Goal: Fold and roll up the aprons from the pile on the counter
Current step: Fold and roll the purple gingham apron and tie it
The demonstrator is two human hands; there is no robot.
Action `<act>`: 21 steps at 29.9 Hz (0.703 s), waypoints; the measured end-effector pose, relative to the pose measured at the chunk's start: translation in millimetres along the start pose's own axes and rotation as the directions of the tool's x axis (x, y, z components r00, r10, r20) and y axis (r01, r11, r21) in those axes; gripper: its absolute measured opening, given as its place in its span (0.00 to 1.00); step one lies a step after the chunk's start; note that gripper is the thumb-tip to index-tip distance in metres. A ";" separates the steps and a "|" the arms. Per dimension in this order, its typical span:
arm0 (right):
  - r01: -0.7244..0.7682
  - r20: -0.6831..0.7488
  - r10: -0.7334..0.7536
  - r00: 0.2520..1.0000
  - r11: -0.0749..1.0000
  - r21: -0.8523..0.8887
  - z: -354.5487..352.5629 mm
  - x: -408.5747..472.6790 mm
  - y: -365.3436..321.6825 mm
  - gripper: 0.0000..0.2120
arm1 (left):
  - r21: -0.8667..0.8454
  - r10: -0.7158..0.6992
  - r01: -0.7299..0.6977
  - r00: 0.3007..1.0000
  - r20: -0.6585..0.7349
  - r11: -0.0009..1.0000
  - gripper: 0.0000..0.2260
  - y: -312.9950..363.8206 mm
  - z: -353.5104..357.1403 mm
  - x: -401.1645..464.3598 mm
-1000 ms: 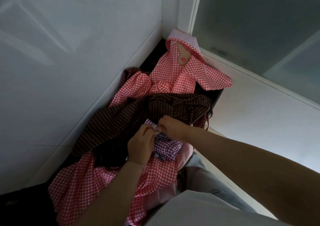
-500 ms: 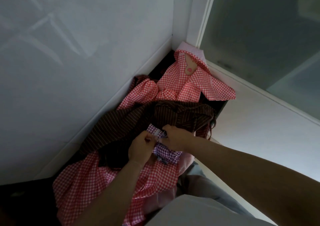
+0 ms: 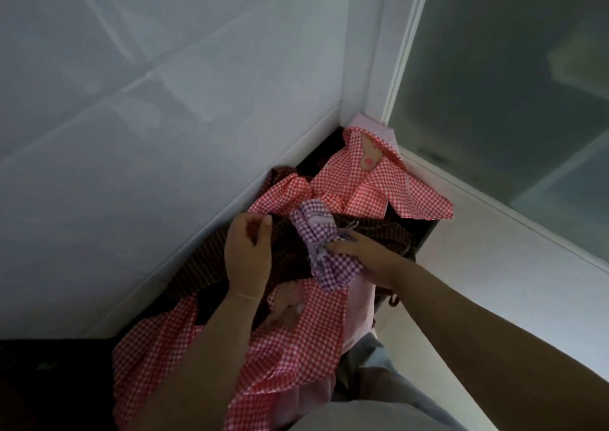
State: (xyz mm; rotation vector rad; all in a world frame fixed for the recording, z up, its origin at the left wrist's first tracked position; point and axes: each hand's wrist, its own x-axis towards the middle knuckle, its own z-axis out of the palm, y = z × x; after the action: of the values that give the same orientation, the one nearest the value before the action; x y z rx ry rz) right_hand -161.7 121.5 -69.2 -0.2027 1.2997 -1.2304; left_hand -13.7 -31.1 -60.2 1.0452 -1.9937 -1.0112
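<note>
A pile of aprons fills the dark counter's corner: red gingham aprons (image 3: pixel 369 183) at the back and front, and a brown striped apron (image 3: pixel 211 259) across the middle. On top lies a small purple gingham apron (image 3: pixel 316 229), bunched into a bundle and cinched at its waist. My right hand (image 3: pixel 365 256) grips that bundle at the cinched part from the right. My left hand (image 3: pixel 247 249) hovers just left of it over the brown apron, its fingers loosely curled and nothing visible in them.
White tiled wall (image 3: pixel 164 100) bounds the counter on the left. A white ledge (image 3: pixel 494 282) and a frosted window (image 3: pixel 510 84) lie to the right. The dark counter top (image 3: pixel 49 381) shows at the lower left. My grey clothing (image 3: pixel 362 414) is at the bottom.
The purple bundle has moved up and away from me, onto the brown apron. My left hand has let go of it and drawn off to the left.
</note>
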 end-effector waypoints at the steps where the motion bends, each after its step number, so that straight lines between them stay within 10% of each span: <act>1: 0.014 0.050 -0.022 0.999 0.988 0.154 1.6 -8.4 -10.4 0.18 | -0.007 0.024 -0.024 0.995 0.092 1.000 0.04 6.8 -0.8 1.6; 5: 0.089 0.168 -0.179 0.969 0.895 0.437 11.7 -24.6 -44.8 0.25 | -0.123 0.192 -0.160 0.928 0.320 0.979 0.04 49.8 4.7 10.6; 21: 0.338 0.272 -0.451 0.850 0.863 0.375 32.3 -81.1 -174.3 0.39 | 0.089 0.704 -0.705 0.709 0.048 0.704 0.13 188.1 -23.4 62.2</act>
State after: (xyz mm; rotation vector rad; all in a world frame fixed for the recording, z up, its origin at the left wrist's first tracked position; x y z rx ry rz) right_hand -217.3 95.8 115.9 -0.4612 0.7500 -1.6534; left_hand -90.0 -20.8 123.8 0.2315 -2.1903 -0.4856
